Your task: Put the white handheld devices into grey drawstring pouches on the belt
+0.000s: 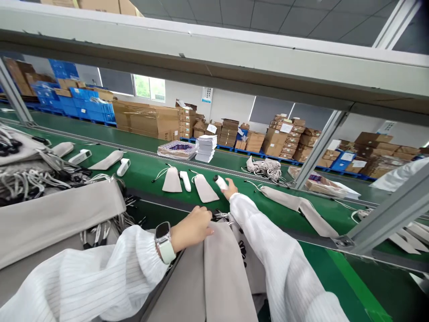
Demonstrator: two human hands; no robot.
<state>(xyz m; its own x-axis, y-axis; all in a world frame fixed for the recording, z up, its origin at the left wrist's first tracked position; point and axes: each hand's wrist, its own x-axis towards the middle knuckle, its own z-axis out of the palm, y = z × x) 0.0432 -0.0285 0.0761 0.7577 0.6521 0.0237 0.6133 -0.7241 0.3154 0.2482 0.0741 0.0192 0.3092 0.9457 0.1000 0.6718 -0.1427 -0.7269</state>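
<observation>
My right hand [230, 189] reaches over the green conveyor belt, its fingers closed round a small white handheld device [221, 182] with a dark end. Nearer to me, my left hand [192, 227], with a watch on the wrist, has its fingers curled on the top edge of a light grey drawstring pouch [226, 264] in a pile. On the belt lie a grey pouch [205, 188] and, left of it, another white device [185, 181] beside a second pouch [172, 180]. Part of the left fingers' grip is hidden.
Heaped pouches [60, 205] with white cords and black cord ends fill the left side. Metal posts [318, 147] and an overhead shelf [214, 58] frame the belt. Beyond stand a paper stack [205, 147], a patterned tray [177, 150] and cardboard boxes [147, 120]. A white sleeve [398, 176] shows at far right.
</observation>
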